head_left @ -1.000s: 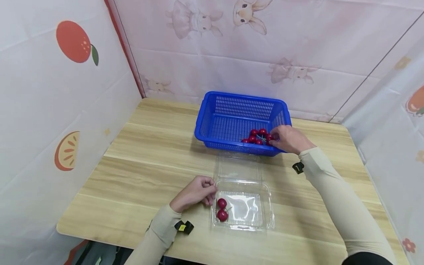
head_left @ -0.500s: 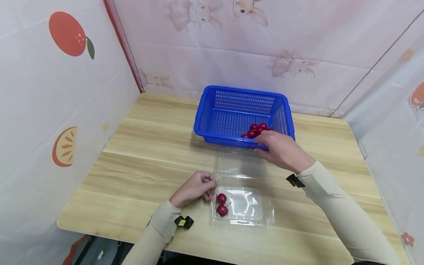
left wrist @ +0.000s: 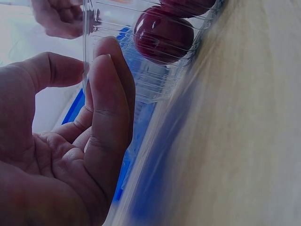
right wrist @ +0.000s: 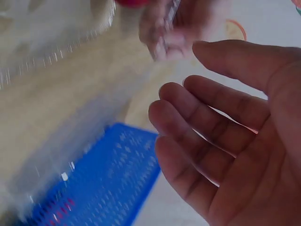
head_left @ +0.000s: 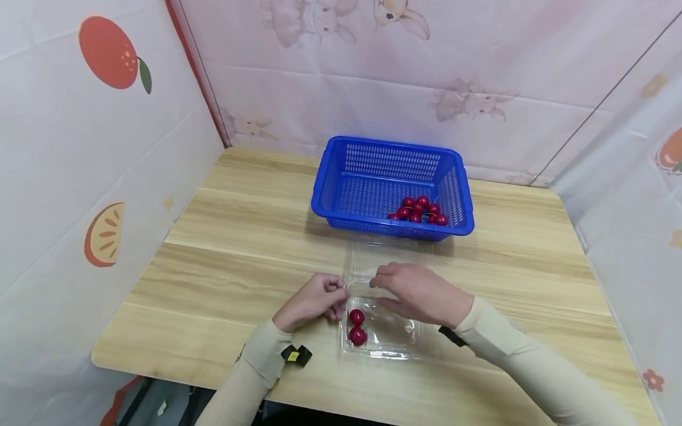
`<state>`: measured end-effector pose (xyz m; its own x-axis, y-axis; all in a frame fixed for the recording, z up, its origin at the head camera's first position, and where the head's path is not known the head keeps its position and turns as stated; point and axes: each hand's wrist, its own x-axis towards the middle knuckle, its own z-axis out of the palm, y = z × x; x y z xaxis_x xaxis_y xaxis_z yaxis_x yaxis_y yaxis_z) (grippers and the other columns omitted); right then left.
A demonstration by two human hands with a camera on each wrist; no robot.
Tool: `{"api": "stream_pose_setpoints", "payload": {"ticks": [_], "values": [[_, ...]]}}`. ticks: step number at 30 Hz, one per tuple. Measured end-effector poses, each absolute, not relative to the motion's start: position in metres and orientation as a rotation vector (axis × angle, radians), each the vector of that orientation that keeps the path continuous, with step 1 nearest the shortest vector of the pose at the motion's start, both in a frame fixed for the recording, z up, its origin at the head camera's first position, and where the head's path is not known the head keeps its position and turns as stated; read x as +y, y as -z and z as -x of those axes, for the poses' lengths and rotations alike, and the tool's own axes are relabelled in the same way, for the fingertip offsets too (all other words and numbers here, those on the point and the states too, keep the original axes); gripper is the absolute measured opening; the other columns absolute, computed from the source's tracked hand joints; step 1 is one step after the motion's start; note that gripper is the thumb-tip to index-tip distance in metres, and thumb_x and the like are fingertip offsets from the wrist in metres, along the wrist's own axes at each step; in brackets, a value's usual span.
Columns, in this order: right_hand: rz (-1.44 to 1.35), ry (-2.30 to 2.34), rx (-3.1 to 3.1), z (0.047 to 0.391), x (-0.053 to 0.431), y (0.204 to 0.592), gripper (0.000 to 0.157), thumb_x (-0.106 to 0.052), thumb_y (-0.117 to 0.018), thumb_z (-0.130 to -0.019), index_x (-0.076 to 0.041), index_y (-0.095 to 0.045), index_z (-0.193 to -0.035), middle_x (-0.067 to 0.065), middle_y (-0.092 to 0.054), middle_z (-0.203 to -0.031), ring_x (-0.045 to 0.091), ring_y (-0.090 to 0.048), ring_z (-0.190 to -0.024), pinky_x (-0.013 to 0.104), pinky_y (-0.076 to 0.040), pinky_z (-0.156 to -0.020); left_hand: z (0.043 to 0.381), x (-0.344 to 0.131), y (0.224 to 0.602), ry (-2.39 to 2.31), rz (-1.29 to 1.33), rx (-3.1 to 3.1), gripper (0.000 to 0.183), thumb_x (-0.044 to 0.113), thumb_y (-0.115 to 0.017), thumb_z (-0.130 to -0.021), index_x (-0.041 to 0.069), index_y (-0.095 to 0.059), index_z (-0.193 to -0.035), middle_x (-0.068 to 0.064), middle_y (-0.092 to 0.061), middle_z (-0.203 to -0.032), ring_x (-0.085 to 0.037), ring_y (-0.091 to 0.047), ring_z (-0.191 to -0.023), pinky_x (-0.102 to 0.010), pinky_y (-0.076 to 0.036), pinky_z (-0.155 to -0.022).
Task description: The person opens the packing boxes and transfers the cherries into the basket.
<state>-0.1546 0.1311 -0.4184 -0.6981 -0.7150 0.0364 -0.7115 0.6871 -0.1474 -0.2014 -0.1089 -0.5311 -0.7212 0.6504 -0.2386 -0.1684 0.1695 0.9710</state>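
Note:
A clear plastic clamshell box [head_left: 391, 349] lies on the table with its lid folded back toward the basket. Two dark red cherries [head_left: 357, 326] sit along its left side. My left hand [head_left: 314, 303] pinches the box's left rim between thumb and fingers; in the left wrist view that thumb [left wrist: 66, 70] is on one side of the rim and the fingers on the other. Over the box's far part hovers my right hand [head_left: 421, 291]. The right wrist view shows its fingers [right wrist: 174, 115] loosely spread, holding nothing.
Behind the box stands a blue perforated basket [head_left: 319, 204], with several cherries [head_left: 418, 209] gathered in its near right corner. The wooden table [head_left: 213, 284] meets printed cloth walls at the back and left.
My right hand has moved from the cherries in the basket toward me and left, to above the box. The left hand keeps its pinch on the rim.

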Motion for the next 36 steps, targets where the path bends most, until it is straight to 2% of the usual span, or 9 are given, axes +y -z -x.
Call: {"api": "stream_pose_setpoints", "payload": {"ticks": [10,19,22,27,30,36], "values": [[1.234,0.12,2.75,0.148,0.109,0.443,0.016,-0.021,-0.078,-0.091,-0.013,-0.073,-0.104,-0.002,-0.07,-0.093,0.012,-0.067,-0.082,0.026,-0.06,-0.07,0.2,-0.111,0.532,-1.622,-0.46,1.82,0.018,0.013,-0.058,-0.101,-0.004,-0.064,-0.095,0.0,-0.065,-0.068,-0.01,-0.06,-0.054,-0.022,-0.058,-0.051],[1.323,0.096,2.696,0.148,0.101,0.455,0.017,-0.018,-0.079,-0.09,-0.016,-0.073,-0.105,-0.004,-0.072,-0.097,0.01,-0.069,-0.088,0.025,-0.062,-0.079,0.198,-0.11,0.531,-1.631,-0.47,1.803,0.017,0.013,-0.058,-0.101,-0.001,-0.064,-0.094,0.0,-0.065,-0.067,-0.01,-0.06,-0.054,-0.021,-0.057,-0.051],[1.318,0.086,2.686,0.149,0.1,0.455,0.015,-0.018,-0.077,-0.091,-0.017,-0.074,-0.105,-0.006,-0.073,-0.096,0.01,-0.069,-0.089,0.024,-0.061,-0.079,0.198,-0.11,0.53,-1.632,-0.464,1.804,0.016,0.013,-0.058,-0.101,-0.001,-0.064,-0.093,0.0,-0.065,-0.068,-0.01,-0.06,-0.054,-0.021,-0.057,-0.051],[1.34,0.067,2.654,0.149,0.097,0.456,0.008,-0.016,-0.076,-0.091,-0.021,-0.073,-0.096,-0.01,-0.073,-0.09,0.01,-0.068,-0.084,0.022,-0.059,-0.073,0.199,-0.11,0.531,-1.637,-0.482,1.81,0.016,0.012,-0.058,-0.1,-0.002,-0.064,-0.093,0.001,-0.065,-0.066,-0.009,-0.06,-0.053,-0.022,-0.058,-0.051],[1.356,0.042,2.646,0.149,0.096,0.458,0.011,-0.013,-0.077,-0.088,-0.023,-0.073,-0.092,-0.012,-0.074,-0.088,0.009,-0.067,-0.081,0.021,-0.058,-0.072,0.199,-0.11,0.532,-1.641,-0.49,1.809,0.015,0.011,-0.058,-0.099,-0.001,-0.064,-0.092,0.002,-0.064,-0.067,-0.009,-0.06,-0.053,-0.022,-0.058,-0.051],[1.372,-0.074,2.668,0.146,0.095,0.461,0.015,-0.011,-0.078,-0.087,-0.023,-0.073,-0.094,-0.012,-0.075,-0.091,0.009,-0.067,-0.082,0.021,-0.058,-0.074,0.2,-0.108,0.533,-1.638,-0.465,1.793,0.014,0.01,-0.058,-0.099,0.0,-0.062,-0.089,0.002,-0.065,-0.068,-0.008,-0.061,-0.054,-0.022,-0.057,-0.051]]}}
